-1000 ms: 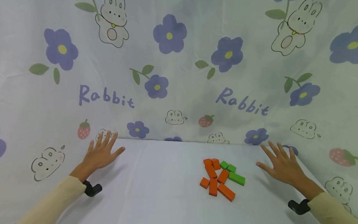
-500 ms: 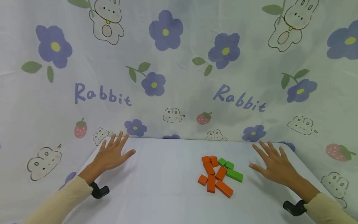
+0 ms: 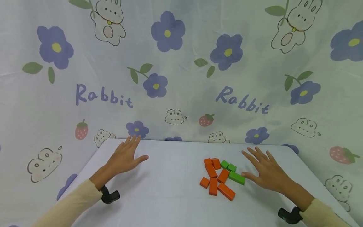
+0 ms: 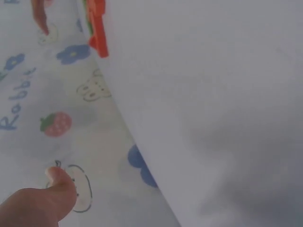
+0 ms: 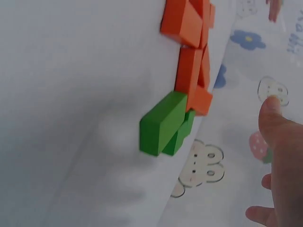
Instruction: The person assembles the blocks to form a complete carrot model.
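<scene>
Several orange blocks (image 3: 213, 186) and green blocks (image 3: 236, 178) lie in a loose cluster on the white table, right of the middle in the head view. My right hand (image 3: 266, 171) hovers with spread fingers just right of the cluster, its thumb tip overlapping the end of the long green block (image 5: 163, 124) in the head view. Over the left part of the table is my left hand (image 3: 123, 157), fingers extended and thumb out, holding nothing. In the left wrist view only the left thumb (image 4: 57, 194) shows of that hand.
The white table (image 3: 158, 183) ends at a far edge against a hanging cloth (image 3: 181, 78) printed with rabbits, flowers and strawberries. A dark camera is strapped at each wrist, below the cream sleeves (image 3: 71, 201).
Both hands have moved inward, the left to the right and the right to the left, closer to the blocks. The blocks lie as before; the head view has shifted slightly.
</scene>
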